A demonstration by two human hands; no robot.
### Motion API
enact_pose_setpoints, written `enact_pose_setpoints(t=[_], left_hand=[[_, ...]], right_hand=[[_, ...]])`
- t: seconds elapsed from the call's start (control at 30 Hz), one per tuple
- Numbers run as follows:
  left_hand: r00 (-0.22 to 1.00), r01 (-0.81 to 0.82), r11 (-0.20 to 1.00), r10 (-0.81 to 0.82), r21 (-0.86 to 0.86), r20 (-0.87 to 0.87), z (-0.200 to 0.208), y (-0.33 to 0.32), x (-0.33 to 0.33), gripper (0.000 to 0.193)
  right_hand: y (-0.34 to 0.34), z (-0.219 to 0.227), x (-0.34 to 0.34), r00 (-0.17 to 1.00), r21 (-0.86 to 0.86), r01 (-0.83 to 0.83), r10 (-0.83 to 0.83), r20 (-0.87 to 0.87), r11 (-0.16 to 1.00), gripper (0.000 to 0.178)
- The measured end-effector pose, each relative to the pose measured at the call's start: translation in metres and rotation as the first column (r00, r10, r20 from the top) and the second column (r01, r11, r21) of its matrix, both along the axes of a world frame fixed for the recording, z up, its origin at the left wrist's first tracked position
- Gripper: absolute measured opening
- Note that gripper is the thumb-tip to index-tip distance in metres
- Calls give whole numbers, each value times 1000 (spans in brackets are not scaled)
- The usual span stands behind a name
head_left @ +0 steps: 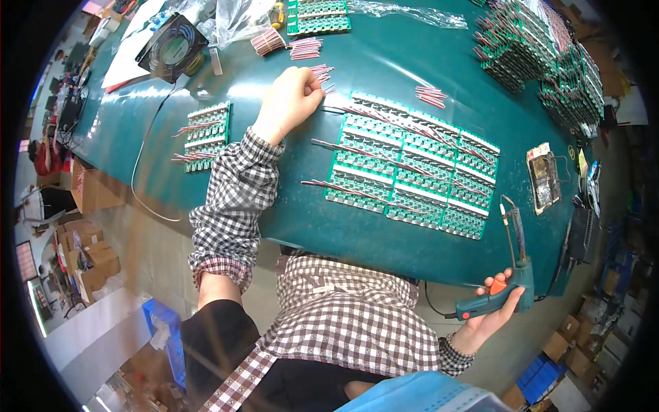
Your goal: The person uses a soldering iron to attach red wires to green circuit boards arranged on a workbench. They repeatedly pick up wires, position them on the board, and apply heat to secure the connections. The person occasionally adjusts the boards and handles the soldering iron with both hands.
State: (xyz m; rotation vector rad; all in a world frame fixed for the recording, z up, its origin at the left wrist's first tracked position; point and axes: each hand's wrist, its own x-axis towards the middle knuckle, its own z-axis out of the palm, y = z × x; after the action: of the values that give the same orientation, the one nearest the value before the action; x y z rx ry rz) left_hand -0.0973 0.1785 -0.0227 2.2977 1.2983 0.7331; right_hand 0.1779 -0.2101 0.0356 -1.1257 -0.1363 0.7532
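Observation:
My left hand (292,97) is over the table with its fingers pinched together, beside a small pile of short red-and-white wires (321,73). Whatever lies between the fingertips is hidden. In my right hand (491,319) is a green soldering gun (495,299) with an orange trigger, its tip pointing up past the table's front edge. Between the hands lies a block of green circuit boards (422,161) in rows, with thin red and dark wires (357,152) lying across them. Some wires stick out past the block's left side.
A smaller circuit board panel (208,137) with wires lies left of my forearm. Further wire bundles (268,42) (430,96) rest on the green table (384,62). A black fan (171,48) stands far left, stacked boards (518,44) far right, a soldering tray (543,178) at right.

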Motion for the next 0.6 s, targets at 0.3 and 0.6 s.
enact_pose_setpoints(t=[0.3, 0.6], left_hand=[[914, 73, 983, 2, -169, 406, 32, -38, 7, 4], [665, 611, 633, -86, -475, 742, 63, -155, 46, 10]], right_hand=[[1, 6, -7, 999, -67, 43, -41, 32, 997, 44], [37, 16, -34, 996, 1, -41, 40, 83, 999, 35]])
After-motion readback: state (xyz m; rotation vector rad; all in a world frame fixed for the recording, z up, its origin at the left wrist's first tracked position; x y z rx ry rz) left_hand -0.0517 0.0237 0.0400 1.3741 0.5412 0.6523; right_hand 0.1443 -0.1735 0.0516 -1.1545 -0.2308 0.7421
